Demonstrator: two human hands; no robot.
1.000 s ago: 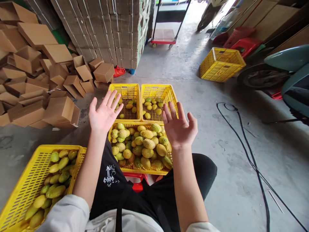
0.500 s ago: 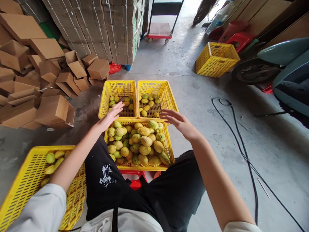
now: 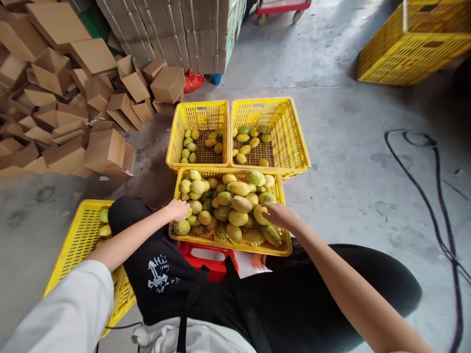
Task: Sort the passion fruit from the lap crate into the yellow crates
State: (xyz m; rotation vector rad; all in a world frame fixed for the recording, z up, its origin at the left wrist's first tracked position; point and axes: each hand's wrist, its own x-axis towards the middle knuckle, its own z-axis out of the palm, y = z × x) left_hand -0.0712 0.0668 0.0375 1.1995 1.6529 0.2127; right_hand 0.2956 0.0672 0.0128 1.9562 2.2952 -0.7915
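A yellow plastic crate (image 3: 235, 247) in front of me is heaped with oval yellow-green fruits (image 3: 241, 204). At its left side my left hand (image 3: 177, 209) is closed over a yellow fruit (image 3: 189, 212), mostly covered by the fingers. My right hand (image 3: 278, 215) reaches in over the right rim, fingers curled round another yellow fruit (image 3: 261, 214). Both fruits are still among the pile. Directly beyond stand two deeper yellow crates side by side, the left one (image 3: 197, 110) and the right one (image 3: 290, 132), each with several similar fruits on its bottom.
A further yellow crate (image 3: 71, 235) with fruits stands by my left leg. Cardboard boxes (image 3: 105, 152) are piled at left. A red stool (image 3: 209, 267) is under the near crate. A black cable (image 3: 441, 206) and another yellow crate (image 3: 412, 59) are at right.
Both hands have come down from above the far crates to the fruits in the near crate and closed on them. The view has tilted down, and my right leg has swung outward.
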